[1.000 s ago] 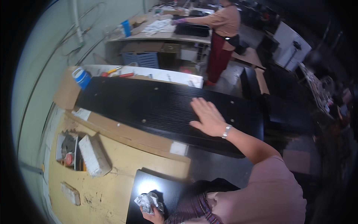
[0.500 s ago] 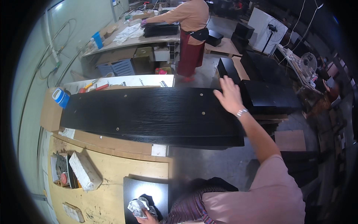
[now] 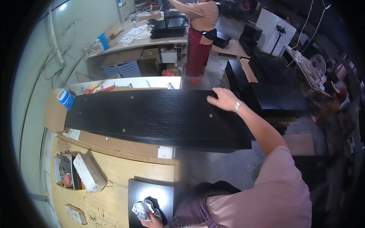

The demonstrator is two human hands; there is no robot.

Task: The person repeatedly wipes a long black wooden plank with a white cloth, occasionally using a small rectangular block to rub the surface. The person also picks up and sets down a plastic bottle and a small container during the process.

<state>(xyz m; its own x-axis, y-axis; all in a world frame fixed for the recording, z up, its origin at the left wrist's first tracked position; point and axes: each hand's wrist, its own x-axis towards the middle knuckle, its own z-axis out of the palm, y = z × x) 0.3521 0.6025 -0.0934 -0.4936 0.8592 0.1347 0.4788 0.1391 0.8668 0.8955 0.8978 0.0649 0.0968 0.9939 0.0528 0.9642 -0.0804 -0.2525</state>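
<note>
A long black wood-grain board [image 3: 163, 114] with several small metal fittings lies across the middle, on top of another dark board. At its far edge, towards the right end, is my right hand [image 3: 225, 99]. The thumb lies on the board's top face and the fingers curl over the edge. Down at the lower middle, my left hand [image 3: 153, 221] is closed round a crumpled white cloth [image 3: 143, 210]. That cloth rests on a smaller black panel [image 3: 152, 187], which reflects a bright patch of light.
A yellowish workbench [image 3: 121, 167] carries a small box of tools [image 3: 66, 171] and a white-smeared block [image 3: 89, 173]. By the board's left end stands a blue and white container [image 3: 65, 98]. Black panels [image 3: 266, 95] are stacked at right. Another person [image 3: 203, 22] works at a far table.
My right hand has moved slightly left and its spread fingers have come down onto the board's far edge. My left hand stays with the cloth. The other person has raised a dark panel.
</note>
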